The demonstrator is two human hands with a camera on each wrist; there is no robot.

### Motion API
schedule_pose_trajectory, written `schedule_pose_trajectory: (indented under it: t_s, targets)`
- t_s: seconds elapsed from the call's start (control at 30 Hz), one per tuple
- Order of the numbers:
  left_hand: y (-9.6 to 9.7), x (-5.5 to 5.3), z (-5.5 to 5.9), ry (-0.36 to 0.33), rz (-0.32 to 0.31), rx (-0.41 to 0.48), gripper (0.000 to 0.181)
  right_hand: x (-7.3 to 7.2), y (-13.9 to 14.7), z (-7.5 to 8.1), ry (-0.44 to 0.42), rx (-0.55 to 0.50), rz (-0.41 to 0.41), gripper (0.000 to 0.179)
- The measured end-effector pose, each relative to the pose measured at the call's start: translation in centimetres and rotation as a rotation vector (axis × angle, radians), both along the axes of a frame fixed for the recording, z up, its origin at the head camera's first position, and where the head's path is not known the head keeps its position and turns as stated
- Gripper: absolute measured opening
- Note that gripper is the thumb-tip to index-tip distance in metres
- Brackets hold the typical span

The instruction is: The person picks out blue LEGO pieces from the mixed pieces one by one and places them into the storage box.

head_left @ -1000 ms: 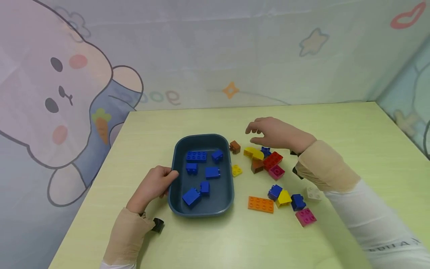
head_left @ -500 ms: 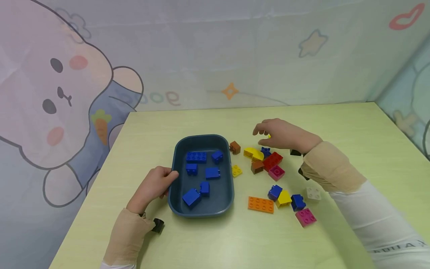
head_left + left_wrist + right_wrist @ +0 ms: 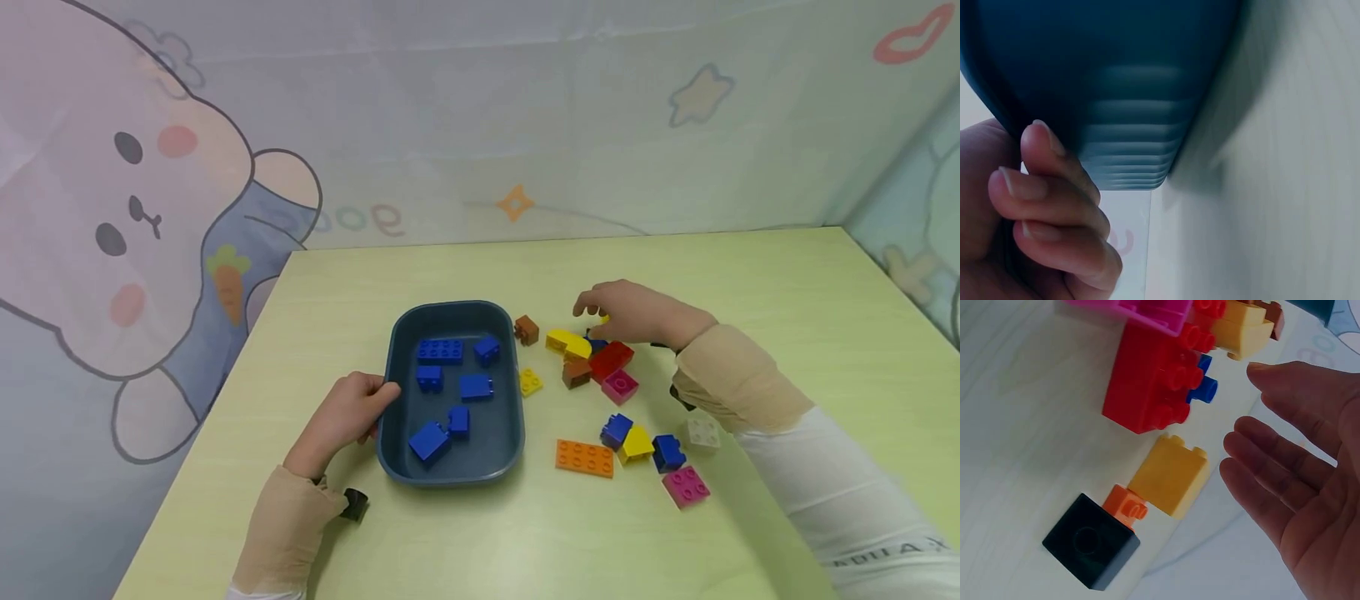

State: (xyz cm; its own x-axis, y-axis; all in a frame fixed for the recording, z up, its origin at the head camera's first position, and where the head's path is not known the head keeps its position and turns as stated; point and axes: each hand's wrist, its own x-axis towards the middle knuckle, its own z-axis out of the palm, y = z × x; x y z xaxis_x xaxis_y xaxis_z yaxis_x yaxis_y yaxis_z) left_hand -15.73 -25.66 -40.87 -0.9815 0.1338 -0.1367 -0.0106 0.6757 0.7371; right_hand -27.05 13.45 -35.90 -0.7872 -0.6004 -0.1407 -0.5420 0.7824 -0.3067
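My left hand [image 3: 345,417] grips the left rim of a dark blue plastic tray [image 3: 483,446], thumb over the edge. Its fingers curl against the tray's outer wall in the left wrist view. Several blue toy bricks [image 3: 440,351] lie in the tray. My right hand [image 3: 637,312] hovers over the loose bricks, fingers loosely bent and holding nothing. In the right wrist view, a red brick [image 3: 1138,381], a blue brick [image 3: 1205,386], a yellow brick [image 3: 1170,476], an orange brick [image 3: 1124,505] and a black brick [image 3: 1090,540] lie near this hand.
Right of the tray lie a brown brick [image 3: 527,330], a flat yellow brick [image 3: 530,382] and an orange brick [image 3: 584,458]. Nearer the front are a blue brick [image 3: 668,452], a pink brick [image 3: 686,487] and a white brick [image 3: 703,433]. A printed cloth [image 3: 450,125] hangs behind the table.
My right hand has moved to the right, away from the tray, and lowered toward the bricks behind the red one. The left hand and the tray stay in place.
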Motion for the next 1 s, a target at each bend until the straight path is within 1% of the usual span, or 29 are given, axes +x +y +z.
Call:
schedule_pose_trajectory:
  t_s: [0.2,0.4,0.63,0.8,1.0]
  targets:
    - [0.0,0.0,-0.1,0.002,-0.004,0.007,0.038,-0.4,0.0,-0.9,-0.051,0.038,-0.008,0.033]
    - [-0.1,0.0,0.0,0.0,-0.004,0.014,0.038,-0.6,-0.3,-1.5,-0.068,0.071,-0.009,0.033]
    - [-0.1,0.0,0.0,0.002,-0.004,0.009,0.038,-0.5,-0.8,-2.0,-0.106,0.096,-0.032,0.036]
    - [-0.1,-0.1,-0.1,-0.007,-0.004,0.003,0.039,-0.7,-0.8,-2.5,-0.095,0.117,-0.036,0.038]
    - [-0.1,0.0,0.0,-0.007,-0.001,0.002,0.038,-0.9,-1.0,-2.9,-0.09,0.132,-0.038,0.035]
